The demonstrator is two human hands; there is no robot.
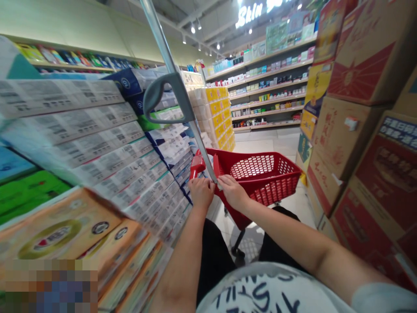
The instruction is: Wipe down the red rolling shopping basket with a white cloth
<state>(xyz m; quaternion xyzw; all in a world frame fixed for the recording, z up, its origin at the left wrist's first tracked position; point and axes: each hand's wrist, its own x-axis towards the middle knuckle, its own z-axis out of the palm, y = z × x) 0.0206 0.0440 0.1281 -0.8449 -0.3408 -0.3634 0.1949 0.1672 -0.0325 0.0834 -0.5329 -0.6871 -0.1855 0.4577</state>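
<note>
A red plastic shopping cart (pixel 260 174) with a lattice basket stands in front of me. My left hand (pixel 202 192) is closed around its handle (pixel 197 164) near the left end. My right hand (pixel 232 191) is closed on the same bar, beside the foot of a slanted metal pole (pixel 202 145). The pole rises between my hands toward the upper left, and a grey plastic loop grip (pixel 167 98) is fixed on it. How the pole's lower end is attached is hidden by my fingers. Nothing shows inside the visible part of the basket.
Stacked tissue packs (pixel 107 134) line the left side, with orange cartons (pixel 58 234) nearest me. Yellow-and-white packs (pixel 213 115) stand ahead. Tall cardboard boxes (pixel 342 130) wall the right side. Beyond lie cosmetics shelves (pixel 267 87) and tiled floor (pixel 270 139).
</note>
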